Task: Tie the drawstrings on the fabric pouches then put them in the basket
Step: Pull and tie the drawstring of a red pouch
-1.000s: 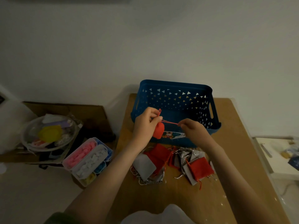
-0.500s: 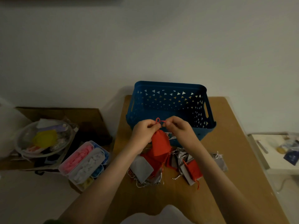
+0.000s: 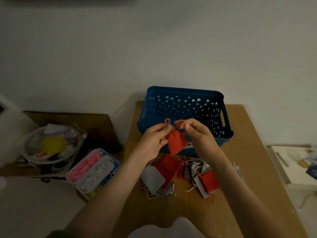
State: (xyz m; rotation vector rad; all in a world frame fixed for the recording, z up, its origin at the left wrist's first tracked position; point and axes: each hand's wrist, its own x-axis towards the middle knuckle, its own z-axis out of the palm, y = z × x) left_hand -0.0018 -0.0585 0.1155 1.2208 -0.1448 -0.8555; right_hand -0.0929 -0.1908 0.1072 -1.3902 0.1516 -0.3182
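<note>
A small red pouch (image 3: 176,143) hangs between my hands in front of the blue basket (image 3: 185,95). My left hand (image 3: 154,140) pinches one red drawstring, and a small loop (image 3: 167,121) sticks up above its fingertips. My right hand (image 3: 195,133) pinches the other drawstring end at the pouch's neck. On the wooden table (image 3: 248,152) below lies a pile of several red and grey pouches (image 3: 180,176) with loose strings.
Left of the table stands a compartment box (image 3: 92,170) with pink and white pieces and a glass bowl (image 3: 51,145) of odds and ends on a cardboard box. A white tray (image 3: 291,165) sits at the right. The wall is close behind the basket.
My hands came together from pulling the string apart, the pouch now hangs lower between them, and a loop stands above my left fingers. The view shifted slightly.
</note>
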